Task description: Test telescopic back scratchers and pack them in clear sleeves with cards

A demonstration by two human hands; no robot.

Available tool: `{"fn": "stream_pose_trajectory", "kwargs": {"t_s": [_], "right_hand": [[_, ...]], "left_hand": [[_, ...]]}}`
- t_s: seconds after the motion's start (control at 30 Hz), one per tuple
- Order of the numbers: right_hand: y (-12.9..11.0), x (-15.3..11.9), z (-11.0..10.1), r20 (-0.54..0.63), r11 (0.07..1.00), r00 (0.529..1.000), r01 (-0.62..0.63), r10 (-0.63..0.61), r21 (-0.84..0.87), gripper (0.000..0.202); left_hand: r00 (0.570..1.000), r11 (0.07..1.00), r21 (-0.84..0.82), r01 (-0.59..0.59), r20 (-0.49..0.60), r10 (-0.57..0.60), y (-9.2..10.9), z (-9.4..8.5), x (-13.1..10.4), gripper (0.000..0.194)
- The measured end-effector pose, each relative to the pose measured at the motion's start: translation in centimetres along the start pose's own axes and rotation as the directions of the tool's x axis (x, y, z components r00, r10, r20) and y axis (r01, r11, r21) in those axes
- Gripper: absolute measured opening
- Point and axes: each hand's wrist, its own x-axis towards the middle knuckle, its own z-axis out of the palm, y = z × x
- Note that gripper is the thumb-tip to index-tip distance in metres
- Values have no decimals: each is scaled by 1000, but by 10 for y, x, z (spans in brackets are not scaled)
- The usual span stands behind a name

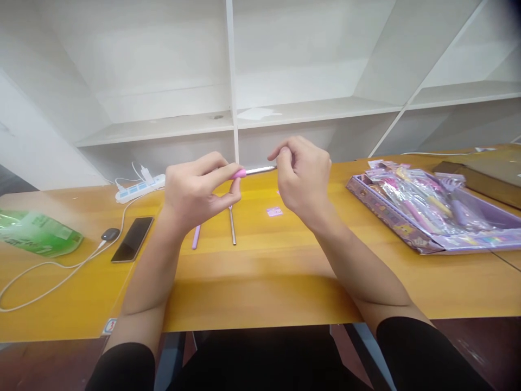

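My left hand (199, 187) pinches the pink end of a thin metal rod (260, 170) held level above the table. The rod's other end meets the curled fingers of my right hand (301, 176), which are closed around its tip. Below my left hand, a purple stick (196, 237) and a second metal rod (232, 225) lie on the table, their far ends partly hidden by the hand. Between my hands, a small purple card (274, 211) lies flat on the wood.
At the right stands a purple tray (391, 220) of wrapped items, with a brown box (480, 182) behind it. Leftward are a phone (132, 239), a white power strip (140, 188), a cable, a black device (110, 234) and a green pouch (40, 233). White shelving (163, 127) backs the table.
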Motion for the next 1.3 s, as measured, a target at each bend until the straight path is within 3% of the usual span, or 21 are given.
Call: {"fn": "stream_pose_trajectory", "kwargs": {"t_s": [0.23, 0.37, 0.47, 0.57, 0.67, 0.77, 0.87, 1.03, 1.3], "right_hand": [[-3, -2, 0, 32, 1000, 999, -8, 7, 28, 32], [-5, 4, -16, 143, 987, 989, 8, -31, 161, 36], [-1, 11, -38, 300, 975, 951, 12, -79, 220, 26], [4, 17, -56, 446, 972, 883, 45, -146, 229, 37], [6, 19, -63, 500, 967, 840, 107, -213, 231, 31], [3, 19, -58, 471, 949, 824, 256, -314, 185, 18], [2, 18, -49, 449, 921, 806, 367, -386, 132, 25], [6, 16, -36, 465, 905, 793, 423, -393, 43, 34], [10, 11, -17, 449, 831, 758, 553, -472, -60, 33]], "left_hand": [[995, 998, 2, 69, 72, -69, -3, 0, -1, 19], [987, 986, -117, 120, 123, -106, -12, -6, -1, 17], [986, 978, -182, 107, 143, -81, -17, -14, 2, 16], [982, 980, -162, 111, 168, -84, -19, -25, 5, 15], [969, 979, -128, 161, 209, -132, -20, -37, 7, 13], [960, 983, -90, 162, 246, -135, -23, -43, 6, 13], [955, 994, -7, 111, 278, -105, -25, -42, 3, 12], [951, 987, 160, 9, 304, -58, -20, -31, 0, 20], [931, 986, 163, -33, 363, -29, -10, -10, -1, 30]]}}
